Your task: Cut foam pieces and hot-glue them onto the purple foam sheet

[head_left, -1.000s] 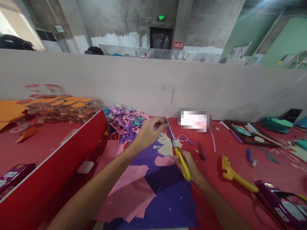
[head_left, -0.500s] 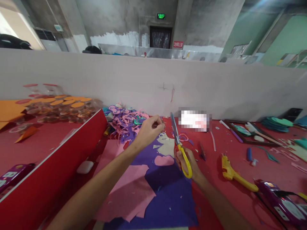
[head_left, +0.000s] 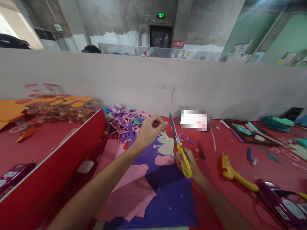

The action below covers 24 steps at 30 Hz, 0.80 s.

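Note:
My right hand [head_left: 184, 158] is wrapped round the yellow handles of a pair of scissors [head_left: 175, 132]. Their blades point up and away, almost together. To the left of the blades, my left hand [head_left: 152, 127] is raised with thumb and forefinger curled toward each other; anything pinched between them is too small to make out. Beneath both hands lies a dark purple sheet [head_left: 168, 198]. A pink sheet with a jagged edge [head_left: 129, 191], a small rounded pink cutout [head_left: 164, 160] and cream scraps [head_left: 165, 145] rest on it.
A heap of purple and pink offcuts [head_left: 127, 123] lies behind my left hand. A red divider [head_left: 69, 153] runs along the left. On the right are a yellow glue gun [head_left: 236, 175], a purple device [head_left: 283, 201] and a brown frame-like tray [head_left: 244, 139] with tools.
The scissor blades have tilted slightly to the left, toward my left hand. My left hand's fingertips have shifted a little to the right. The sheets stay put.

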Each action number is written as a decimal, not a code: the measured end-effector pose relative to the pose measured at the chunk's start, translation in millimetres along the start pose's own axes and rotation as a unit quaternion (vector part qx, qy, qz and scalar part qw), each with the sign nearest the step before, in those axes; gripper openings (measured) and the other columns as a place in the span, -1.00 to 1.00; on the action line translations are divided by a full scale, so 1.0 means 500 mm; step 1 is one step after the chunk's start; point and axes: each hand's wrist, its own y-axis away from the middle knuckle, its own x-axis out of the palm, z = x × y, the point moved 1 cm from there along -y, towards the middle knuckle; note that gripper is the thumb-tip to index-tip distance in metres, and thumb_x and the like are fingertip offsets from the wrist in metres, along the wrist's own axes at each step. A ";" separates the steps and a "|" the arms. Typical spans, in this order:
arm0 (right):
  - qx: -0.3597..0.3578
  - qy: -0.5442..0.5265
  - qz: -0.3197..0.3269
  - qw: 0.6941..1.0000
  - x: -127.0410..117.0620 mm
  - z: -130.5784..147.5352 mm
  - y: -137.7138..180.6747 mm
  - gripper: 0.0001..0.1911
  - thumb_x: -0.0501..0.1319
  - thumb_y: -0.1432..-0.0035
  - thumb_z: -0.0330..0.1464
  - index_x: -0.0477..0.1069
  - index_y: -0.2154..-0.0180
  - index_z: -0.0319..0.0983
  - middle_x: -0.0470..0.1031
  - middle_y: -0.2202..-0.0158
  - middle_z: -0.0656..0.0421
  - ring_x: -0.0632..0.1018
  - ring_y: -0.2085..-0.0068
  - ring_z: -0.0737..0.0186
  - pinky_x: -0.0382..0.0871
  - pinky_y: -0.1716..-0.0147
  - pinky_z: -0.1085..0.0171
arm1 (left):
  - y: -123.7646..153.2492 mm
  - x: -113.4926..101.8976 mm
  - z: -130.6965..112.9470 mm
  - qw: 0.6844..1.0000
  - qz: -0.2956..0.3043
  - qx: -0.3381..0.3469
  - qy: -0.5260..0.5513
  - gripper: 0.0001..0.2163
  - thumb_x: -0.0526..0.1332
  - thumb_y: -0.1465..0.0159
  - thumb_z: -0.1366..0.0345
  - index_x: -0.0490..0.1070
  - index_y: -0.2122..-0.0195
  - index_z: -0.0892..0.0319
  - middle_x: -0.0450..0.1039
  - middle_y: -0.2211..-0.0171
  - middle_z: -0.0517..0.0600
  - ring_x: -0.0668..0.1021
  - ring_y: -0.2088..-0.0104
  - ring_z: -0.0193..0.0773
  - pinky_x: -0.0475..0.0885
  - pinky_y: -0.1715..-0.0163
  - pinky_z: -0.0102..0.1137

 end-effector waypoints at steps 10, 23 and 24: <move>0.002 -0.014 0.011 1.000 -0.001 -0.003 0.002 -0.33 0.09 -0.14 0.33 0.22 0.43 -0.16 0.16 0.67 0.36 0.24 0.70 0.40 0.10 0.73 0.39 | -0.005 0.002 0.008 0.998 0.001 -0.006 0.065 -0.91 0.28 -0.24 0.34 0.38 0.30 0.19 0.42 0.44 -0.09 0.48 0.44 -0.41 0.41 0.39 -0.46; -0.068 0.055 0.033 0.996 0.012 0.017 0.003 -0.31 -0.03 -0.20 0.34 0.26 0.32 -0.17 0.23 0.58 0.30 0.25 0.56 0.34 0.13 0.56 0.31 | -0.006 0.003 0.013 0.998 -0.005 0.022 0.052 -0.92 0.28 -0.27 0.33 0.44 0.23 0.20 0.47 0.39 -0.07 0.50 0.41 -0.40 0.40 0.37 -0.47; -0.063 0.060 0.034 0.996 0.011 0.020 0.004 -0.31 -0.03 -0.19 0.34 0.26 0.33 -0.17 0.23 0.58 0.30 0.24 0.56 0.33 0.11 0.57 0.31 | -0.007 0.003 0.015 0.999 -0.006 0.024 0.048 -0.92 0.28 -0.27 0.34 0.43 0.24 0.20 0.46 0.39 -0.07 0.50 0.41 -0.40 0.39 0.37 -0.47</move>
